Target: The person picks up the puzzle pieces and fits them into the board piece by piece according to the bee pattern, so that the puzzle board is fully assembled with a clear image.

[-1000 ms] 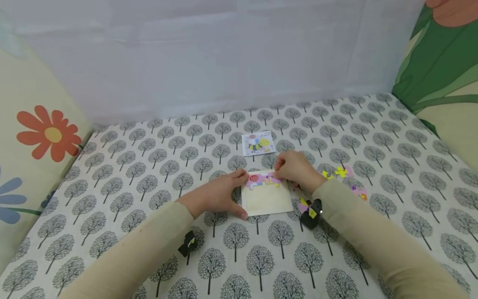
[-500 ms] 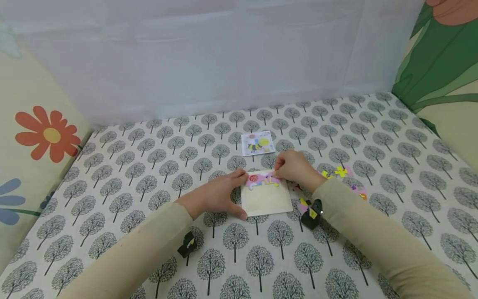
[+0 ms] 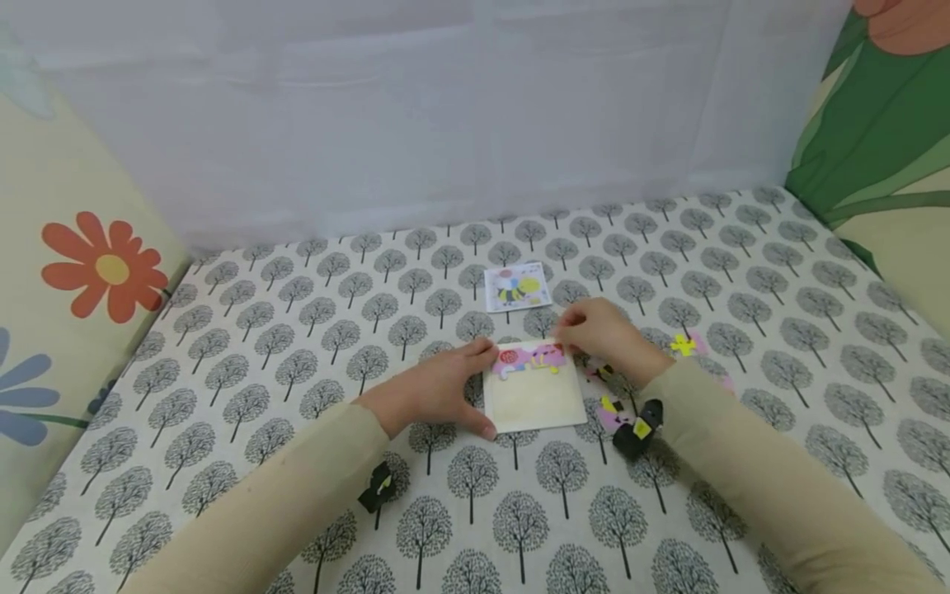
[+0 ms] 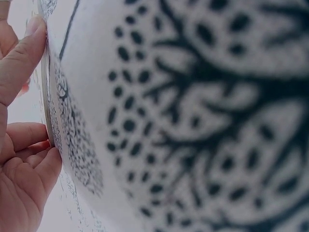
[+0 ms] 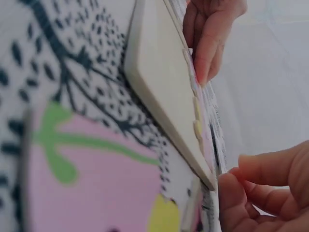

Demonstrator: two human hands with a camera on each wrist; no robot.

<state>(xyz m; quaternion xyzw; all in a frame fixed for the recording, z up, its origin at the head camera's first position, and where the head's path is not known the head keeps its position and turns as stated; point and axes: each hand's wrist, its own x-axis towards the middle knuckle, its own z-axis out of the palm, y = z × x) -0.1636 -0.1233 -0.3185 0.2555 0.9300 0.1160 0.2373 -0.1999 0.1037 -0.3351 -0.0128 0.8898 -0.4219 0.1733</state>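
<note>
A cream square puzzle board [image 3: 536,404] lies in front of me, with joined pink puzzle pieces [image 3: 529,360] along its far edge. My left hand [image 3: 441,386] grips the board's left side, thumb at the near corner and fingers at the far corner. In the right wrist view its fingertip presses on the pieces. My right hand [image 3: 604,334] is at the far right corner. Its fingers [image 5: 232,193] are curled with the thumb close to the forefinger, touching the corner; I see nothing between them. A reddish corner piece shows beside these fingertips.
Beyond the board lies a bee picture card [image 3: 517,287]. Several loose pieces sit at right, including a yellow-and-pink piece [image 3: 684,345] and another near the wrist strap [image 3: 613,412]. A pink piece with a green stem [image 5: 96,179] is close to the right wrist camera. A tree-print cloth [image 3: 297,363] covers the table.
My right hand has shifted slightly right, and the red on the corner piece shows more now. The left hand keeps its hold on the board. The whole head view has shifted a little.
</note>
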